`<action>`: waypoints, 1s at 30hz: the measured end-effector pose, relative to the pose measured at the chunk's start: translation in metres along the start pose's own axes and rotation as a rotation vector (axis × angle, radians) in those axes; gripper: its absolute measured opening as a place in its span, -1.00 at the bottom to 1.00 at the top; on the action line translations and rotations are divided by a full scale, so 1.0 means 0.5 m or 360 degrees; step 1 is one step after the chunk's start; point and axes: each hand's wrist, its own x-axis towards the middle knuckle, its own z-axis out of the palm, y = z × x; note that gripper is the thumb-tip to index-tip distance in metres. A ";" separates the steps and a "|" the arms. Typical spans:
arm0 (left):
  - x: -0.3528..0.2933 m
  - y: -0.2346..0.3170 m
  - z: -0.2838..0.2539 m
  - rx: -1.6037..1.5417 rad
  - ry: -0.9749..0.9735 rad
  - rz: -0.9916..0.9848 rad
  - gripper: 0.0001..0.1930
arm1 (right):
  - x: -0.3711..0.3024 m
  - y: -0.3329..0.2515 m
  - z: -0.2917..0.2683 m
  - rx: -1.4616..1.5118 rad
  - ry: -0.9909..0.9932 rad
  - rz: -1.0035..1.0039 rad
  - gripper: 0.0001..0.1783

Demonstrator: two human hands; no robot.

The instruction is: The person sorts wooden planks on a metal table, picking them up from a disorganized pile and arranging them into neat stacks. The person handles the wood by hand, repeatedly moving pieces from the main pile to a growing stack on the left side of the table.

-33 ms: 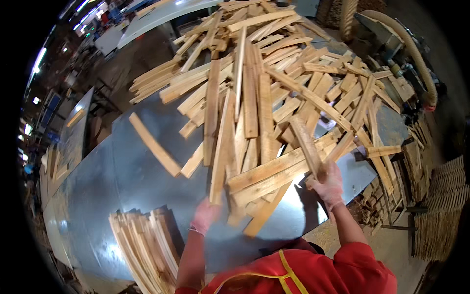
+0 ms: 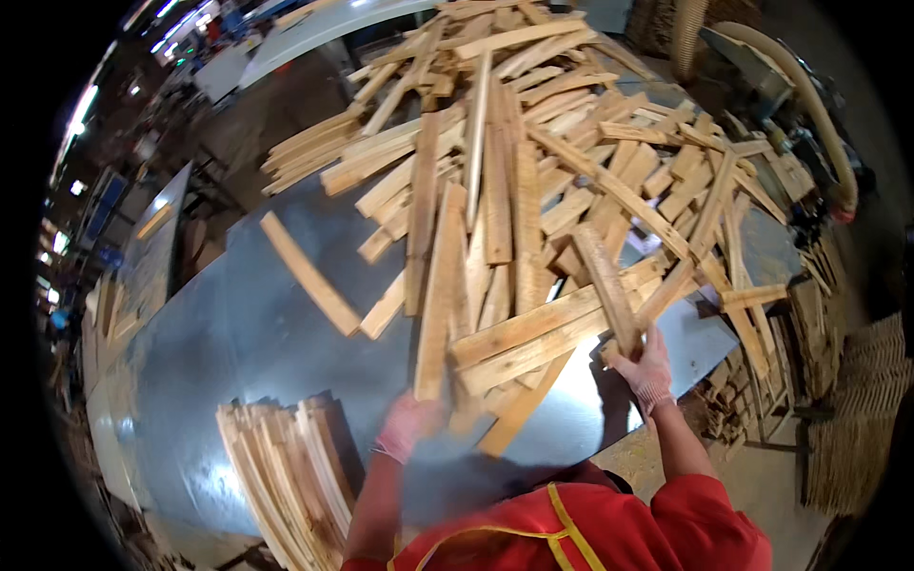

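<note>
Seemed to be at the pulling-out step: drawing single pieces from the heap of wooden slats [image 2: 533, 143] on the metal table [image 2: 238, 352]. Gripped, with the right hand [image 2: 645, 366] in a thin pale glove, the near end of a short thick slat [image 2: 602, 285]; closed the fingers round that end, with the rest of the piece slanting up and away from the fingertips, over other boards. Reached with the left hand [image 2: 407, 428], gloved too and blurred, to the near end of a long narrow slat [image 2: 438, 295] running straight away from the fingers into the heap; cannot tell whether closed on it or only touching. To the left of the left fingers and a little nearer to the body, stood a neat stack of slats [image 2: 286, 466], set on edge and close together. Further out from these fingers, lay one lone slat [image 2: 309, 274] flat and diagonal on bare metal. As a judgement: called next for a clean pull toward the body, because of crossed boards resting on both pieces, and for care against dragging neighbours off the table edge. Looked like raw, pale yellow wood, rough-sawn, flat and rectangular, of many lengths, some with darker grain. Looked smooth, grey and shiny for the table sheet, with soft reflections of lamps.
</note>
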 end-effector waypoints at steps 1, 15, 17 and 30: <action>-0.085 0.054 0.114 0.0101 0.0061 0.0008 -0.56 | -0.027 0.094 0.050 0.0114 0.0128 0.0043 0.04; -0.566 -0.274 0.022 0.0657 0.1254 0.0208 -0.63 | -0.344 -0.317 0.490 0.0102 -0.1299 -0.0559 -0.24; -0.606 -0.350 -0.007 0.0591 0.1408 0.0251 -0.80 | -0.445 -0.393 0.512 0.0119 -0.1370 -0.0427 -0.23; -0.610 -0.452 -0.002 0.0531 0.1845 0.0018 -0.56 | -0.453 -0.376 0.381 0.0484 -0.1928 -0.0798 -0.16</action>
